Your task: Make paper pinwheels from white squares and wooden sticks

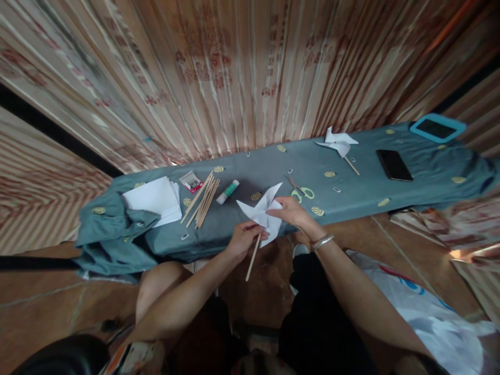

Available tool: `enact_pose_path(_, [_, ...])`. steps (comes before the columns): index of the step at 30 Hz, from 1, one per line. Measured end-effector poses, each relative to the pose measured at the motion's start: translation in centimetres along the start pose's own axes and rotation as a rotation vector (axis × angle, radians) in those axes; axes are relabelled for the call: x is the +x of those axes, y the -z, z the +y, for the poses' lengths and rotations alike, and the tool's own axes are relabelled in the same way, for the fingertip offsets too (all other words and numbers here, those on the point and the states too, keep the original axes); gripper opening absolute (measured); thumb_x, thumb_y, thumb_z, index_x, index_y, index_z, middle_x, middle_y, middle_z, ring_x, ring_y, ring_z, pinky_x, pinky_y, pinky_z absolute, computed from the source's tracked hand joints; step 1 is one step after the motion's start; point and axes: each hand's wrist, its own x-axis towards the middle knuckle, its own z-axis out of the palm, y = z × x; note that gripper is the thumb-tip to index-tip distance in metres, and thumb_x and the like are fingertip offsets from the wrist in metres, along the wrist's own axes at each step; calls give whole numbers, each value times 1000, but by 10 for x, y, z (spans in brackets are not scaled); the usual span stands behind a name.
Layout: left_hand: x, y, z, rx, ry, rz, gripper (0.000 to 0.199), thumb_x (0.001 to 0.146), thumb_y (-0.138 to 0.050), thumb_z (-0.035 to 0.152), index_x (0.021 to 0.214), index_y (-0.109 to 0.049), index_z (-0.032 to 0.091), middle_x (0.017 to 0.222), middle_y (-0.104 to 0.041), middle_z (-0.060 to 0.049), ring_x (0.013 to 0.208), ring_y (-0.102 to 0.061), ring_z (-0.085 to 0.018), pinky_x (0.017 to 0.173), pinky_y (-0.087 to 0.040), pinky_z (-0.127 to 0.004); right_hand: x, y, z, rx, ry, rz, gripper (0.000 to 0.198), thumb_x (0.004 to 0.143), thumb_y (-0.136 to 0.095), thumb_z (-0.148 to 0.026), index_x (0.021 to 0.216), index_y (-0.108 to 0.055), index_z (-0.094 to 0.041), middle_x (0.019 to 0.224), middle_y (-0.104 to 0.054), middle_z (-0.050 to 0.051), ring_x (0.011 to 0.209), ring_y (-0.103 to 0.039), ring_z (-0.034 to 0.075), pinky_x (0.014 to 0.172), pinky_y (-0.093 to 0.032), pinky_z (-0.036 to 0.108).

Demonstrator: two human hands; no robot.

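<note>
A white paper pinwheel on a thin wooden stick is held between my two hands above the table's front edge. My left hand is closed on its lower left part, near the top of the stick. With thumb and fingers pinched near the centre, my right hand grips the right side of the paper. The stick slants down toward my lap. Just beyond my right hand lie scissors with green handles. A glue stick rests to the left of the pinwheel.
Several wooden sticks, a small packet and a stack of white paper lie on the left of the cloth-covered table. Another pinwheel, a phone and a blue-framed tablet are on the right. A plastic bag stands below.
</note>
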Motion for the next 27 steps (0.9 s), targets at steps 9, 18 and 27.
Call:
enact_pose_path(9, [-7,-2,-20,-195,80,113,11,68,-76,1,62,-69,8,56,-67,-5,51,-62,-9,59,-54,-19,25,10,-43,-419,-14,-272,12,68,-74,-25,77,-76,-17,73,-71,2,74,-65,19,59,-41,22])
enact_pose_path(18, [-14,-4,-43,-317,115,150,13,74,-72,2,65,-68,10,67,-70,-4,61,-66,-9,76,-57,-21,23,3,-53,-621,40,-416,19,75,-73,-27,92,-79,-21,88,-76,5,85,-69,22,71,-48,24])
enact_pose_path(27, [-13,-1,-51,-217,120,84,15,73,-80,18,68,-70,9,60,-69,-5,48,-62,-10,56,-52,-23,32,4,-53,-645,33,-477,25,74,-73,-25,97,-78,-18,96,-77,6,89,-69,21,73,-49,22])
